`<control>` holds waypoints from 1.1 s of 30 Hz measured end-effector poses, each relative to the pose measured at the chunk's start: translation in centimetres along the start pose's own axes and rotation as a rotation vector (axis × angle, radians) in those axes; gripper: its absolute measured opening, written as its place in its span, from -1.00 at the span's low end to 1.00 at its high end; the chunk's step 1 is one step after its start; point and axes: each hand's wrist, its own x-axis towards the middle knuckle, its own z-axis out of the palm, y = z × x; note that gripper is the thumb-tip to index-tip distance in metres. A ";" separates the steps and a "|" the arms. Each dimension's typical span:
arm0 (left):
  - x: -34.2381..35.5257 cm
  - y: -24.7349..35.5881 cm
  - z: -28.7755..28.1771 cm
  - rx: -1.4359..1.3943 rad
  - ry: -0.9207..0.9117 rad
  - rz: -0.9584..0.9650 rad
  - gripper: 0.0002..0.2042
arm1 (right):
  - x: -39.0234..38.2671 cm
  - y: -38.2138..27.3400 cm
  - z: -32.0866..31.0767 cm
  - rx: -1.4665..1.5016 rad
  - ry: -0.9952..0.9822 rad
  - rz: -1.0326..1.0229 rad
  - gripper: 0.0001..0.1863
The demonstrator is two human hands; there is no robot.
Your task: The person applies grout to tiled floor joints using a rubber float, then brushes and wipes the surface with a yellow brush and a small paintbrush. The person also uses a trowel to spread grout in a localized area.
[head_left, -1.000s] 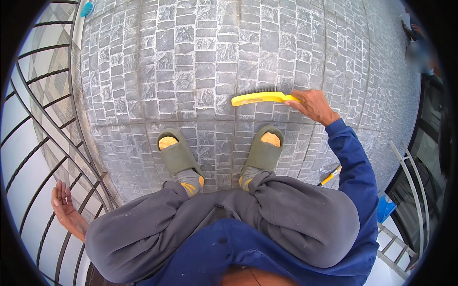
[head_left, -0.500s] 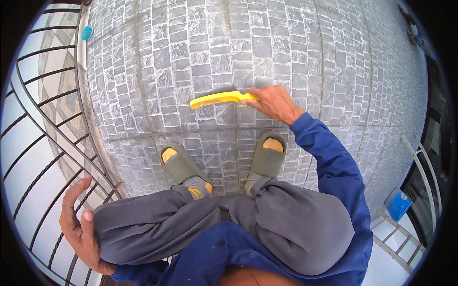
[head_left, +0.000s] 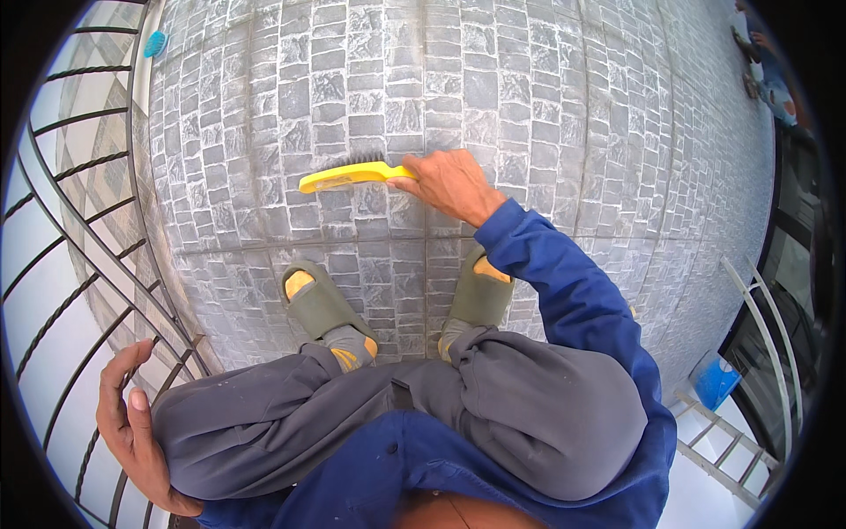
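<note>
A yellow wire brush with dark bristles is held by its handle in my right hand, fingers wrapped around it. The brush lies sideways over the grey stone-patterned floor tiles, its head pointing left and its bristles facing away from me. Whether the bristles touch the floor I cannot tell. My left hand rests beside my left knee, near the black metal railing, with fingers curved and apart and nothing in it.
Black twisted railing runs along the left. Near it at the far left lies a small turquoise brush. To the right are a metal ladder and a blue container. A person's legs show at the far right. My feet wear green slides.
My right hand has moved left with the wire brush. My left hand keeps its pose beside the knee. More of the other person shows at the upper right.
</note>
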 end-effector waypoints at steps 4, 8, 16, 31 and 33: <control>-0.2 0.2 -0.1 0.025 -0.036 -0.014 -0.55 | -4.7 6.2 -4.9 -0.049 -0.004 0.011 -0.52; 0.4 -0.9 -0.3 -0.023 -0.095 0.233 -0.58 | -9.8 13.1 -12.4 -0.256 -0.177 0.371 -0.51; 0.9 0.0 -0.1 -0.004 -0.138 0.287 -0.53 | 0.6 6.3 -6.9 0.009 -0.117 0.071 -0.41; 1.8 -2.6 -1.9 0.078 -0.411 0.752 -0.30 | -6.1 11.1 -12.2 -0.128 -0.223 0.322 -0.38; 2.2 -1.2 -1.4 0.123 -0.436 0.786 -0.24 | -2.7 9.2 -9.4 -0.082 -0.180 0.240 -0.39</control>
